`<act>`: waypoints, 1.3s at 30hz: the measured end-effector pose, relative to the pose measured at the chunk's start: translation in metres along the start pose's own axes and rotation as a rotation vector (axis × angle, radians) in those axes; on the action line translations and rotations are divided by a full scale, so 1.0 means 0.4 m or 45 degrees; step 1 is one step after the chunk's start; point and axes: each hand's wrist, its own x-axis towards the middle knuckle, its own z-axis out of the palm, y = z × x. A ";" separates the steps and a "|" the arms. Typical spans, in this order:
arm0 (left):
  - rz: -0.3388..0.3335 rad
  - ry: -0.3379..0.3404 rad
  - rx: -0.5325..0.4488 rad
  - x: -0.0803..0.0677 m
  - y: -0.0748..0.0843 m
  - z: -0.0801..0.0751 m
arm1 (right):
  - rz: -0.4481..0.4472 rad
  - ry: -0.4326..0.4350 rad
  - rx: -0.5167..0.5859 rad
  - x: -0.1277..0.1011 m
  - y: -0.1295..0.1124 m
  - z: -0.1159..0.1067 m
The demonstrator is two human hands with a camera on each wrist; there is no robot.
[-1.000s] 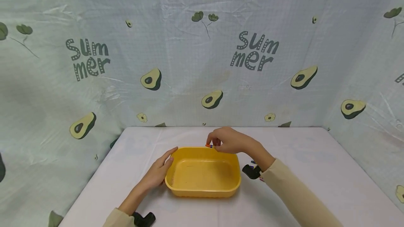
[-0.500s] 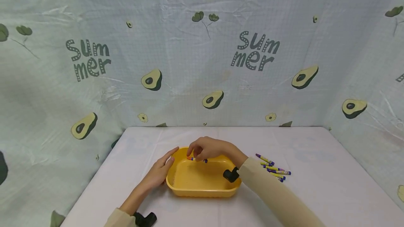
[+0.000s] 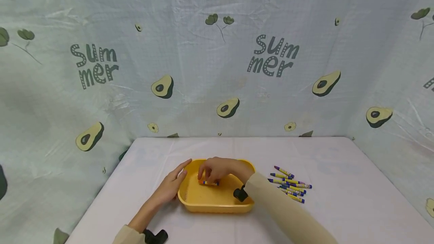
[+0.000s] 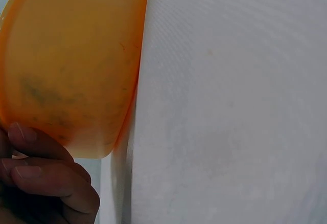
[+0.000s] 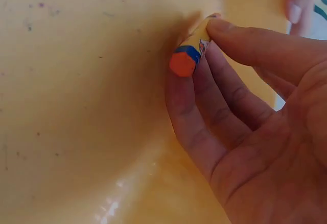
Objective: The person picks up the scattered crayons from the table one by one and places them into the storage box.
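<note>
An orange crayon [image 3: 211, 183] with a yellow and blue wrapper is pinched between the thumb and fingers of my right hand [image 3: 217, 168]. That hand is inside the yellow plastic basin [image 3: 220, 208], low over its floor. In the right wrist view the orange end of the crayon [image 5: 191, 55] faces the camera. My left hand [image 3: 171, 185] holds the basin's left side, with the thumb at the rim. In the left wrist view, curled fingers [image 4: 56, 183] of that hand sit against the basin's corner [image 4: 76, 106].
Several crayons [image 3: 289, 183] in yellow wrappers lie in a loose pile on the white-covered table [image 3: 339, 199], right of the basin. Small dark specks mark the basin's floor. A curtain [image 3: 203, 59] printed with avocados hangs behind the table.
My right hand has carried the orange crayon from above the basin's back rim left and down into the basin. The crayon pile has come into full view. The left hand stays put.
</note>
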 end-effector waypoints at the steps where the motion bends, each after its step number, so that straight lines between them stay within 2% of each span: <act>1: 0.000 -0.007 0.001 -0.001 -0.001 0.001 | 0.011 0.004 -0.012 0.001 0.002 0.005; 11: 0.021 0.014 -0.010 -0.009 -0.006 -0.003 | 0.070 0.032 -0.150 0.014 -0.015 0.020; 16: 0.010 0.046 -0.016 -0.019 -0.013 -0.014 | 0.060 0.024 -0.155 0.018 -0.038 0.023; 21: 0.039 -0.013 -0.025 -0.016 -0.010 -0.010 | 0.063 0.042 -0.224 -0.016 -0.041 0.011; 25: 0.029 -0.044 -0.023 -0.015 -0.006 -0.005 | 0.025 0.084 -0.240 -0.068 -0.047 -0.017; 30: 0.003 0.003 -0.015 -0.021 -0.004 -0.010 | -0.095 0.184 -0.250 -0.161 -0.056 -0.061; 34: 0.016 0.013 -0.009 -0.017 -0.002 -0.011 | -0.126 0.291 -0.243 -0.265 -0.047 -0.089; 39: 0.033 -0.022 -0.006 -0.009 -0.002 -0.004 | -0.086 0.450 -0.222 -0.418 0.009 -0.099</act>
